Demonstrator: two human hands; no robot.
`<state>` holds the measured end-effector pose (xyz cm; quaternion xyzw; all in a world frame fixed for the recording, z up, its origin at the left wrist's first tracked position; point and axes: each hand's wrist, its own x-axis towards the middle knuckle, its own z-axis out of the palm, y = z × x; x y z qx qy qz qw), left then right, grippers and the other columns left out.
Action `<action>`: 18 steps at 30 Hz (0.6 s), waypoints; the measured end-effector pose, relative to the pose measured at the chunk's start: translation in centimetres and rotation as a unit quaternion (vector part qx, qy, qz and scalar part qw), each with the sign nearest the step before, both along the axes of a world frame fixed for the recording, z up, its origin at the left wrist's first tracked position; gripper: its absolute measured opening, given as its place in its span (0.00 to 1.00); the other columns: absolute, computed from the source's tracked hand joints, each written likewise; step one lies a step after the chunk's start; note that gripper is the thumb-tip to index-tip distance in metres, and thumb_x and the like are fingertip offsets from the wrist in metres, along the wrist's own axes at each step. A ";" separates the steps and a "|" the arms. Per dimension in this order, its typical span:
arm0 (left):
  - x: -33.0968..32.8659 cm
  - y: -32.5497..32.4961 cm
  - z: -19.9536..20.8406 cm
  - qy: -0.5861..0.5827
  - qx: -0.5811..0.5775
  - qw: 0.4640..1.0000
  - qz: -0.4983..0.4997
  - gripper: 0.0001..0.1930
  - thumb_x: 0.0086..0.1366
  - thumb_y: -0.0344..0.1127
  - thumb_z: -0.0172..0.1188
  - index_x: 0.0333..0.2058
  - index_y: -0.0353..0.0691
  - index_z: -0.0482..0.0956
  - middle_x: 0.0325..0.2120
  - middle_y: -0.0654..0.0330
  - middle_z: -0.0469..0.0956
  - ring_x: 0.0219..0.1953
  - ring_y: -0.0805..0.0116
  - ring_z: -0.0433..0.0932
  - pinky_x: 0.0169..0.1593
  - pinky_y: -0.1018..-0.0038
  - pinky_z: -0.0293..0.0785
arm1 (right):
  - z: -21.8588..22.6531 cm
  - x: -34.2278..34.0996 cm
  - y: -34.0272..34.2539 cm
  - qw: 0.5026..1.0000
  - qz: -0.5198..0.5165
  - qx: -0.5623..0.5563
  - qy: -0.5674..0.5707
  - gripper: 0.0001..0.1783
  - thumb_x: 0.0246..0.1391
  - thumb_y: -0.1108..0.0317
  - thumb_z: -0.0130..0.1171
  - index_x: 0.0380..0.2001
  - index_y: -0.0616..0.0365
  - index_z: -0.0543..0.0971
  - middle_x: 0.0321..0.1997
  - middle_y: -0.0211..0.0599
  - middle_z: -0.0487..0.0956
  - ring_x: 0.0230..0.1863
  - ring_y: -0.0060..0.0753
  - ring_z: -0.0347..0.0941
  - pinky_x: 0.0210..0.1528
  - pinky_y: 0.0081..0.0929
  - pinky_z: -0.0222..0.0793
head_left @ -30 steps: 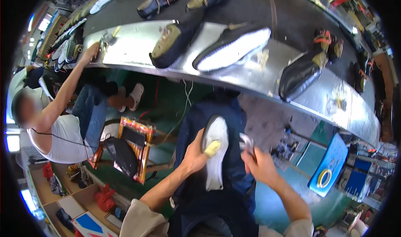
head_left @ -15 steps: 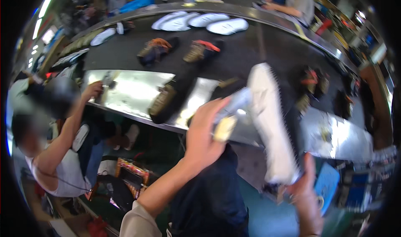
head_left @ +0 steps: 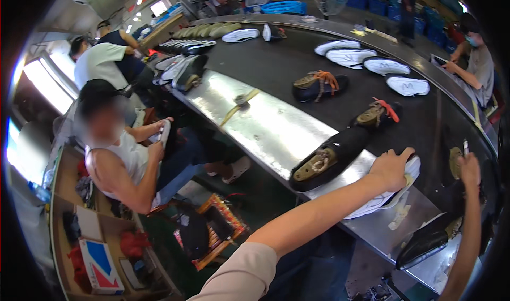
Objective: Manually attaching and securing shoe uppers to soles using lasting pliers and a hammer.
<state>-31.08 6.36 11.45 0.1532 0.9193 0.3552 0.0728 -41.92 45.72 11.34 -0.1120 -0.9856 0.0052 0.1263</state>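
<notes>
My left hand (head_left: 392, 171) reaches over the metal ledge, fingers closed on a white shoe (head_left: 372, 204) at the table's near edge. The hand partly hides this shoe. Farther right, my right hand (head_left: 469, 169) is closed around a slim stick-like tool (head_left: 465, 146) with a pale end; its kind is not clear. Beside that hand lies a dark shoe with a tan part (head_left: 455, 163). A black shoe (head_left: 425, 241) rests on the ledge nearer to me. Left of my left hand, a black shoe with a tan insole (head_left: 312, 168) lies on its side.
A long black belt (head_left: 255, 67) carries white shoes (head_left: 350, 57) and dark shoes with orange laces (head_left: 321, 84). The metal ledge (head_left: 265, 126) runs along its near side. A seated person (head_left: 125, 157) holds a white item at left. Another person (head_left: 475, 62) sits across the belt.
The view has swung left. The white shoe, held up sole-on before, is now down at the ledge under my left hand. My right hand has moved over the belt with a slim tool.
</notes>
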 end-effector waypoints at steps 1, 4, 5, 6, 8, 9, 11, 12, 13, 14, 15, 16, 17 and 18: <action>0.1 -0.9 0.6 -0.001 -0.007 1.000 0.008 0.44 0.56 0.37 0.68 0.71 0.56 0.58 0.50 0.35 0.74 0.51 0.36 0.79 0.55 0.53 0.76 | 1.3 0.1 1.5 0.998 0.031 0.048 0.032 0.24 0.64 0.57 0.61 0.58 0.60 0.76 0.51 0.59 0.81 0.54 0.62 0.78 0.55 0.50 0.72; 2.1 -4.7 2.3 0.004 0.108 0.994 0.033 0.45 0.56 0.33 0.66 0.73 0.57 0.57 0.52 0.38 0.74 0.53 0.38 0.78 0.58 0.54 0.74 | 4.4 5.3 -2.1 0.940 0.231 0.029 0.250 0.22 0.70 0.62 0.53 0.64 0.58 0.74 0.38 0.49 0.81 0.40 0.50 0.80 0.43 0.43 0.74; 4.6 -5.3 4.0 0.024 0.167 0.986 -0.006 0.47 0.56 0.31 0.66 0.73 0.57 0.56 0.54 0.38 0.73 0.56 0.39 0.76 0.61 0.56 0.73 | 11.0 14.0 -8.8 0.966 0.083 -0.242 0.041 0.25 0.73 0.62 0.50 0.69 0.55 0.70 0.29 0.35 0.75 0.27 0.28 0.72 0.32 0.27 0.67; 7.5 -6.3 4.9 0.037 0.219 0.975 -0.034 0.48 0.56 0.30 0.66 0.74 0.57 0.55 0.56 0.39 0.72 0.59 0.40 0.75 0.63 0.58 0.71 | 11.8 19.1 -11.6 0.958 0.079 -0.274 0.039 0.25 0.73 0.63 0.49 0.69 0.57 0.69 0.29 0.31 0.74 0.26 0.21 0.67 0.30 0.21 0.62; 14.5 -9.9 3.5 0.043 0.296 0.953 -0.055 0.49 0.55 0.29 0.68 0.75 0.46 0.54 0.65 0.44 0.66 0.69 0.48 0.65 0.73 0.61 0.58 | 5.4 26.4 -16.0 0.902 0.140 -0.404 0.056 0.25 0.74 0.65 0.47 0.68 0.64 0.68 0.29 0.29 0.75 0.26 0.15 0.65 0.29 0.16 0.59; 16.8 -9.5 2.1 0.015 0.321 0.944 -0.072 0.48 0.56 0.29 0.67 0.75 0.42 0.55 0.66 0.45 0.66 0.70 0.49 0.63 0.74 0.59 0.55 | 2.1 30.9 -16.0 0.854 0.205 -0.477 0.046 0.24 0.70 0.67 0.54 0.65 0.66 0.69 0.30 0.29 0.76 0.28 0.18 0.68 0.30 0.23 0.64; 21.6 -8.7 -1.9 -0.038 0.349 0.933 -0.082 0.46 0.59 0.31 0.67 0.74 0.42 0.56 0.66 0.47 0.65 0.70 0.51 0.63 0.74 0.60 0.54 | 2.8 36.9 -21.3 0.849 0.167 -0.461 -0.198 0.39 0.55 0.55 0.74 0.65 0.61 0.72 0.65 0.54 0.76 0.63 0.53 0.74 0.65 0.43 0.68; 23.9 -8.3 -3.1 -0.126 0.359 0.923 -0.055 0.44 0.61 0.33 0.67 0.74 0.42 0.56 0.67 0.47 0.64 0.70 0.51 0.62 0.73 0.61 0.55 | 1.6 38.7 -24.0 0.886 0.225 -0.380 -0.140 0.35 0.58 0.62 0.71 0.62 0.70 0.72 0.59 0.60 0.78 0.59 0.57 0.74 0.64 0.45 0.68; 25.8 -8.0 -5.4 -0.103 0.365 0.924 -0.058 0.41 0.63 0.33 0.65 0.73 0.43 0.57 0.67 0.47 0.63 0.71 0.52 0.61 0.74 0.60 0.54 | -1.4 40.6 -25.6 0.906 0.188 -0.364 -0.109 0.32 0.58 0.64 0.70 0.60 0.72 0.72 0.53 0.60 0.79 0.55 0.56 0.75 0.63 0.46 0.69; 27.6 -7.9 -8.2 -0.122 0.361 0.923 -0.047 0.40 0.65 0.33 0.64 0.73 0.44 0.58 0.68 0.47 0.62 0.70 0.50 0.63 0.73 0.59 0.57 | -4.3 41.5 -25.8 0.886 0.201 -0.404 -0.106 0.30 0.61 0.63 0.67 0.59 0.72 0.72 0.54 0.56 0.78 0.55 0.53 0.74 0.64 0.45 0.68; 28.7 -8.0 -9.9 -0.140 0.355 0.924 -0.040 0.38 0.66 0.33 0.62 0.73 0.45 0.58 0.69 0.46 0.60 0.70 0.48 0.64 0.72 0.58 0.59 | -10.7 42.0 -25.3 0.851 0.245 -0.465 0.004 0.24 0.63 0.72 0.61 0.59 0.66 0.70 0.40 0.34 0.77 0.38 0.27 0.75 0.43 0.28 0.73; 29.2 -8.0 -10.5 -0.144 0.354 0.923 -0.041 0.38 0.66 0.33 0.62 0.73 0.45 0.58 0.69 0.46 0.60 0.70 0.48 0.64 0.72 0.58 0.59 | -12.6 42.1 -26.3 0.847 0.243 -0.470 0.052 0.22 0.64 0.69 0.62 0.57 0.66 0.72 0.36 0.35 0.78 0.34 0.27 0.74 0.37 0.30 0.70; 29.7 -8.1 -10.8 -0.115 0.279 0.953 0.003 0.37 0.66 0.33 0.62 0.72 0.45 0.59 0.69 0.46 0.62 0.68 0.47 0.67 0.70 0.58 0.64 | -13.1 42.1 -27.1 0.840 0.245 -0.474 0.098 0.20 0.65 0.67 0.62 0.56 0.66 0.74 0.31 0.37 0.78 0.30 0.27 0.74 0.32 0.32 0.68; 30.2 -8.0 -10.9 -0.085 0.201 0.975 0.043 0.37 0.65 0.32 0.61 0.72 0.45 0.60 0.68 0.46 0.64 0.67 0.47 0.69 0.67 0.58 0.69 | -12.5 42.3 -27.2 0.841 0.242 -0.474 0.097 0.20 0.65 0.67 0.62 0.56 0.66 0.74 0.31 0.37 0.78 0.30 0.27 0.74 0.32 0.32 0.68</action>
